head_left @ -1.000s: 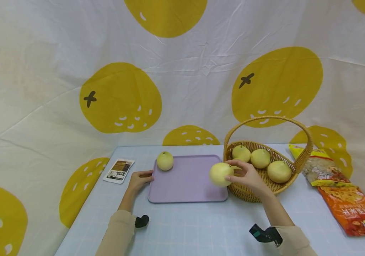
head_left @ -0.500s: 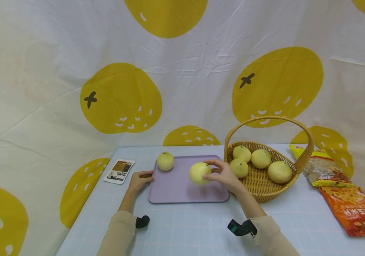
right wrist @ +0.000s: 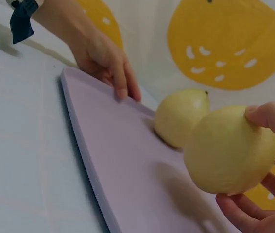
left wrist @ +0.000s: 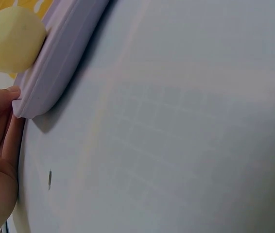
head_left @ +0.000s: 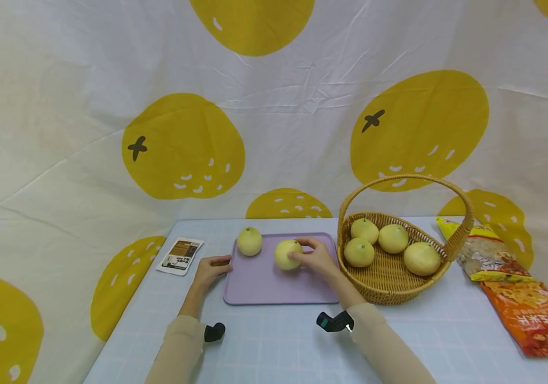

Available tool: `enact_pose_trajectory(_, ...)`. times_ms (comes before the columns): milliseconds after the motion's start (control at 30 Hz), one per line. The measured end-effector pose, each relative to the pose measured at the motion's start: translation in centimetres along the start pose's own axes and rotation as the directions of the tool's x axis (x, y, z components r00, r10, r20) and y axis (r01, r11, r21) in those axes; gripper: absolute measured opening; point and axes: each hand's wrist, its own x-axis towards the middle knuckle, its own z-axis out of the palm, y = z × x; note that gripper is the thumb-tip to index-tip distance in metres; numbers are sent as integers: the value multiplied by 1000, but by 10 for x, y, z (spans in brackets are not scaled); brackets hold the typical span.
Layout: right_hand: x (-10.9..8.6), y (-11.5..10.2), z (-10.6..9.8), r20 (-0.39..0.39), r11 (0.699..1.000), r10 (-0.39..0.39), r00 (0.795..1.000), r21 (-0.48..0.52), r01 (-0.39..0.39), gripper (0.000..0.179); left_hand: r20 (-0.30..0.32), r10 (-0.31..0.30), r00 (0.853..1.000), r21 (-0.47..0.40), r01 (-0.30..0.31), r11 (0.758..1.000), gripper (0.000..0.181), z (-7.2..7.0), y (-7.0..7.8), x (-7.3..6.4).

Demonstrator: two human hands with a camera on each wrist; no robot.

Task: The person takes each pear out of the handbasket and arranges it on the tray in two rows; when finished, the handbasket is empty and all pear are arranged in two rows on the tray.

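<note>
"So, what does the right hand point(head_left: 316, 257) hold?"
"It pinches a round, pale yellow fruit point(head_left: 286, 255) over the flat, light purple tray point(head_left: 264, 288), just below the middle of the frame."
"And the left hand point(head_left: 208, 271)?"
"It pinches the tray's left edge, thumb on top. A second yellow fruit point(head_left: 249, 242) sits in the tray's upper left corner."
"What's on the right side?"
"A brown woven basket point(head_left: 386, 296) with four yellow fruits point(head_left: 393, 238) inside."

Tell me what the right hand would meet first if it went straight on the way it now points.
Probably the pale fruit at the far left corner of the tray, with the held fruit leading the right hand. Height is hard to judge, so it might pass over.
</note>
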Motion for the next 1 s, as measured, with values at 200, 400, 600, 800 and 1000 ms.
enact_pose_trajectory(200,17,7,10,-46,1000,-9,999,0,9,52,-11,0,1000,3,0,1000,40,0,1,0)
enact_pose_trajectory(400,30,13,21,-87,999,-22,996,34,25,52,-10,1,1000,0,-1,1000,39,1,0,0)
enact_pose_trajectory(600,39,12,27,-104,999,-31,994,30,34,53,-21,13,1000,18,-13,1000,39,1,-1,-1)
enact_pose_trajectory(800,49,11,30,-109,998,-62,992,-2,62,56,-30,15,999,30,-14,999,39,1,-1,-2)
enact_pose_trajectory(1000,58,11,32,-125,996,-79,989,-57,73,57,-20,27,999,24,-26,999,39,0,-1,-1)
